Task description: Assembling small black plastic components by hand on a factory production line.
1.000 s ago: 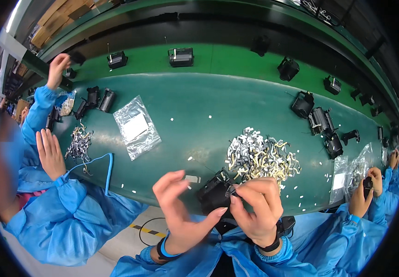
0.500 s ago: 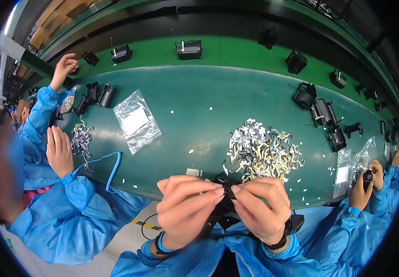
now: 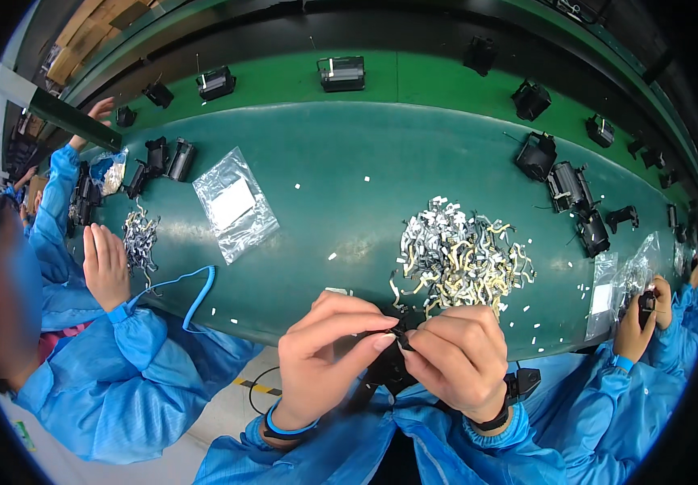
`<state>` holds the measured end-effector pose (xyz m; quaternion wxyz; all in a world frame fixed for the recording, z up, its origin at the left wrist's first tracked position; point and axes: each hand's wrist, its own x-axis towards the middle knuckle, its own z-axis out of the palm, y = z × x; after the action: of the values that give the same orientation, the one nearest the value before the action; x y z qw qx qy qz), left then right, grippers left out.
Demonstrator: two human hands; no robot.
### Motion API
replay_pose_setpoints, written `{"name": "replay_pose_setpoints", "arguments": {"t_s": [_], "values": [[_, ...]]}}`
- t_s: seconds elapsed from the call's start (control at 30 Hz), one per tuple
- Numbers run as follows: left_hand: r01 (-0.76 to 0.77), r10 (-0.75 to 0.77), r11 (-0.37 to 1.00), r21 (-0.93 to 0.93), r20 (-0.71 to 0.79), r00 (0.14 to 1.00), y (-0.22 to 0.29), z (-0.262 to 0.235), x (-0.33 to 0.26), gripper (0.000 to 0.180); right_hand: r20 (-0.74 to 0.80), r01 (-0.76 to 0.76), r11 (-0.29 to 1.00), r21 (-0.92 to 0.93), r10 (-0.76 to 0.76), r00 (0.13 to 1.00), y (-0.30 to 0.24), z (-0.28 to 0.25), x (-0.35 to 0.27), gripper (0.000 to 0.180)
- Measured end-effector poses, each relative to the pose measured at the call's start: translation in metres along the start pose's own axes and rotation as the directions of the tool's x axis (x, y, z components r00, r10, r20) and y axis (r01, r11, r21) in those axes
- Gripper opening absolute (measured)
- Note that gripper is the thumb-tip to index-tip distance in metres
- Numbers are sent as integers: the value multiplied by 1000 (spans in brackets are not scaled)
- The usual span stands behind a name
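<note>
Left hand (image 3: 324,356) and right hand (image 3: 458,360) pinch one small black part (image 3: 399,335) between fingertips — bottom centre, close for fine fitting. Metal clip pile (image 3: 458,255) sits just above — within easy reach.

Factory assembly line, green conveyor belt (image 3: 349,162), blue-smocked workers, heaped metal clips (image 3: 462,255)

Green bench top (image 3: 349,202): metal clip heap (image 3: 462,255) just beyond fingertips (image 3: 385,339), clear bag (image 3: 234,204) far left, black housings (image 3: 575,194) far right.
</note>
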<state>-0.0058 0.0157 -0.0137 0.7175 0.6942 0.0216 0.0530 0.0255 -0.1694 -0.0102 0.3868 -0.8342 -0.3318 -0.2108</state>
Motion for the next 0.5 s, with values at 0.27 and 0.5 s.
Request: {"name": "replay_pose_setpoints", "arguments": {"t_s": [0.27,0.5], "values": [[56,-55,998,-32,25,998,2,2,-1,25,12,35,999,-33,-34,999,-1,-5,2,34],[209,-176,950,-232,155,972,-2,-11,2,23,31,29,999,18,-30,999,-1,-5,5,34]]}}
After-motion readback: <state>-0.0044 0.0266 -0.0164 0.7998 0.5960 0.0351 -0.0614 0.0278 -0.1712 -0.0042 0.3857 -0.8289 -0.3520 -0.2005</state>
